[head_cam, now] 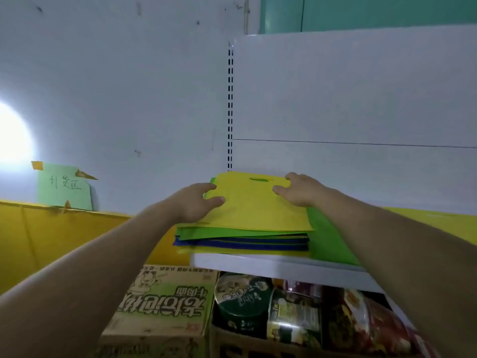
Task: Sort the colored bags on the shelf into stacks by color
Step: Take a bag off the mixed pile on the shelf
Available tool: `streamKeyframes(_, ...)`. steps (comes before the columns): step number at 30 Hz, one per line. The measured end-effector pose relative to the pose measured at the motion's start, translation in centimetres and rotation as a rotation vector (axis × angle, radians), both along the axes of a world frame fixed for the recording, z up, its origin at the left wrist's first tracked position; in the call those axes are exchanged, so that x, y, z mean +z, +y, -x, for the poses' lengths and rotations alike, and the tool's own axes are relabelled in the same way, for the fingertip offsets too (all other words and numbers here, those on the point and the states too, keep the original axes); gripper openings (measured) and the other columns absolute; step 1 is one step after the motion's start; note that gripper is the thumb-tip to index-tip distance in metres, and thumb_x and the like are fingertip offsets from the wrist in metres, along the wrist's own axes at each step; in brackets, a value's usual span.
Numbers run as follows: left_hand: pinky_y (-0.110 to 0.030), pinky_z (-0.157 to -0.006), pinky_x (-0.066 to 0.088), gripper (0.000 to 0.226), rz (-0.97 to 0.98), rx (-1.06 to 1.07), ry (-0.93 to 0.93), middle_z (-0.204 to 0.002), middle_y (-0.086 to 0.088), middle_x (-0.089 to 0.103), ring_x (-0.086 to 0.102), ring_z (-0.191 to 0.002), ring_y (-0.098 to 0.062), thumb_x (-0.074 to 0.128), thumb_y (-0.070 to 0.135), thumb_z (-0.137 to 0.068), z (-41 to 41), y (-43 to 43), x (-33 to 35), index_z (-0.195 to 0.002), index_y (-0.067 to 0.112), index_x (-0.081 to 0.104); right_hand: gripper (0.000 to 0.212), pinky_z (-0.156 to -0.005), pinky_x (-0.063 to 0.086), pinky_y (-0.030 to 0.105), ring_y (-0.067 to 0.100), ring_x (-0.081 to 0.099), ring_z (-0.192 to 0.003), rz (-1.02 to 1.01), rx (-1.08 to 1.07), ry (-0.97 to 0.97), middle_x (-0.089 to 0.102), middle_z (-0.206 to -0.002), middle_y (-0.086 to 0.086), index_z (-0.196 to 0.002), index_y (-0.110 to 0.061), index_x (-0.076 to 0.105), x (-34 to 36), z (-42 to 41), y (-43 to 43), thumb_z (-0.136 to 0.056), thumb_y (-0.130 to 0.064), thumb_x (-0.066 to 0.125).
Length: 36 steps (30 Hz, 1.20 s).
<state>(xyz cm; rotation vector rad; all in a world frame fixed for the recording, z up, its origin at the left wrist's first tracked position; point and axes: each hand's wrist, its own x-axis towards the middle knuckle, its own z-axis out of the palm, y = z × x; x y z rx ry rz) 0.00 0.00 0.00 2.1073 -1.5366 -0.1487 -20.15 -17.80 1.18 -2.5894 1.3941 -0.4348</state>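
Above the left hand (196, 202) and right hand (300, 191) the air is open; just beyond them the white back panel (348, 99) blocks the way. Right of the right hand lies only a flat green bag (327, 236).

A flat yellow bag (258, 208) tops the mixed green, blue, yellow stack (242, 240) on the shelf (284, 266).
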Motion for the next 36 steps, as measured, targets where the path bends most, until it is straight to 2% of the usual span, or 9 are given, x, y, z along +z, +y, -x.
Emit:
streamKeyframes(5, -0.034, -0.112, 0.019, 0.067, -0.13, 0.002, -0.027, -0.157, -0.001, 0.016, 0.022, -0.142, -0.022, 0.043, 0.055, -0.092, -1.3, -2.2, -0.3, -0.149, 0.025, 0.023, 0.085, -0.108, 0.032, 0.038, 0.032, 0.03, -0.14, -0.098, -0.117, 0.053, 0.024, -0.156, 0.012, -0.153, -0.01, 0.008, -1.3, -0.9, -2.2, -0.092, -0.063, 0.036)
streamKeyframes(9, -0.036, -0.114, 0.016, 0.075, -0.322, -0.014, -0.096, -0.158, -0.002, 0.012, 0.018, -0.143, -0.024, 0.039, 0.062, -0.089, -1.6, -3.0, -1.0, -0.151, 0.024, 0.017, 0.086, -0.103, 0.037, 0.037, 0.033, 0.036, -0.135, -0.073, -0.195, 0.12, 0.031, -0.152, 0.014, -0.15, -0.006, 0.014, -1.7, -1.0, -2.5, -0.091, -0.061, 0.043)
streamKeyframes(14, -0.033, -0.112, 0.018, 0.073, -0.351, -0.047, -0.09, -0.157, -0.004, 0.018, 0.02, -0.142, -0.023, 0.037, 0.06, -0.092, -1.3, -3.2, -1.3, -0.15, 0.017, 0.021, 0.085, -0.097, 0.041, 0.037, 0.033, 0.043, -0.126, -0.042, -0.216, 0.085, 0.04, -0.142, 0.016, -0.146, -0.006, 0.024, -2.2, -0.8, -2.9, -0.086, -0.058, 0.056)
streamKeyframes(17, -0.033, -0.112, 0.019, 0.073, -0.353, -0.049, -0.107, -0.156, -0.005, 0.019, 0.021, -0.142, -0.023, 0.036, 0.059, -0.092, -1.2, -3.1, -1.1, -0.149, 0.015, 0.022, 0.073, -0.087, 0.042, 0.038, 0.036, 0.046, -0.119, 0.089, -0.222, -0.028, 0.041, -0.132, 0.018, -0.143, -0.009, 0.025, -2.2, -0.8, -2.8, -0.088, -0.04, 0.062)
streamKeyframes(21, -0.034, -0.112, 0.02, 0.073, -0.338, -0.041, -0.087, -0.156, -0.005, 0.02, 0.022, -0.141, -0.023, 0.038, 0.06, -0.091, -1.1, -3.0, -1.1, -0.149, 0.016, 0.024, 0.063, -0.068, 0.038, 0.033, 0.029, 0.051, -0.089, 0.172, -0.194, -0.304, 0.051, -0.096, 0.01, -0.145, -0.006, 0.018, -1.7, -0.6, -2.8, -0.09, -0.006, 0.049)
streamKeyframes(24, -0.035, -0.112, 0.02, 0.075, -0.328, -0.032, -0.054, -0.156, -0.005, 0.021, 0.023, -0.141, -0.024, 0.041, 0.06, -0.09, -1.2, -2.8, -1.0, -0.149, 0.018, 0.024, 0.043, -0.082, 0.043, 0.034, 0.031, 0.053, -0.107, 0.177, -0.175, -0.47, 0.057, -0.117, 0.014, -0.133, -0.005, 0.045, -0.8, -0.4, -2.7, -0.091, -0.01, 0.05)
streamKeyframes(26, -0.035, -0.112, 0.021, 0.077, -0.317, -0.021, -0.024, -0.156, -0.005, 0.02, 0.024, -0.141, -0.024, 0.043, 0.061, -0.089, -1.3, -2.7, -1.0, -0.149, 0.018, 0.023, 0.028, -0.079, 0.039, 0.029, 0.028, 0.053, -0.108, 0.194, -0.16, -0.571, 0.058, -0.114, 0.009, -0.119, -0.006, 0.057, -0.1, -0.4, -2.5, -0.095, -0.014, 0.048)
streamKeyframes(30, -0.035, -0.112, 0.023, 0.082, -0.254, -0.003, 0.07, -0.156, -0.004, 0.019, 0.024, -0.141, -0.024, 0.05, 0.059, -0.086, -1.5, -2.4, -0.9, -0.15, 0.018, 0.019, 0.02, -0.069, 0.035, 0.026, 0.02, 0.051, -0.086, 0.133, -0.124, -0.817, 0.056, -0.102, 0.004, -0.109, -0.008, 0.059, 1.1, -0.5, -1.8, -0.096, -0.018, 0.047)
streamKeyframes(36, -0.034, -0.096, 0.039, 0.087, 0.052, 0.033, 0.451, -0.148, -0.009, 0.036, 0.042, -0.129, -0.03, 0.069, 0.034, -0.084, -1.6, -1.9, -0.2, -0.15, 0.014, 0.015, 0.02, -0.068, 0.042, 0.027, 0.019, 0.056, -0.085, 0.052, -0.068, -1.083, 0.061, -0.103, 0.006, -0.109, -0.009, 0.062, 3.5, -0.1, -0.2, -0.093, -0.015, 0.052)
